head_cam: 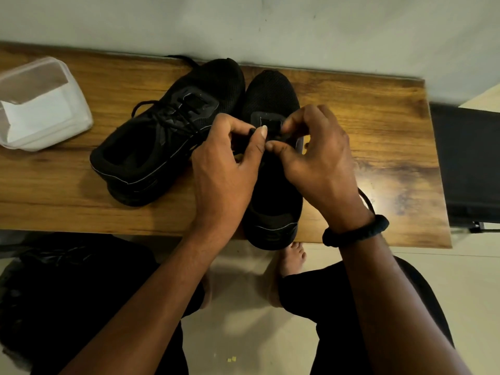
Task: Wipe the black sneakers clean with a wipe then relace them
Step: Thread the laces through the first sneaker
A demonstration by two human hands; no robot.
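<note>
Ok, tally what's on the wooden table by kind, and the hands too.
Black sneakers: 2, one laced, one under the hands
Clear plastic container: 1
Hands: 2, left and right, both pinching the lace
Total: 5

Dim, warm (perhaps overhead), edges warped

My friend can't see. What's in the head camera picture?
The left hand and right hand pinch a lace over one black sneaker on a wooden table. The second sneaker, already laced, leans beside it; a clear box sits far left.
</note>
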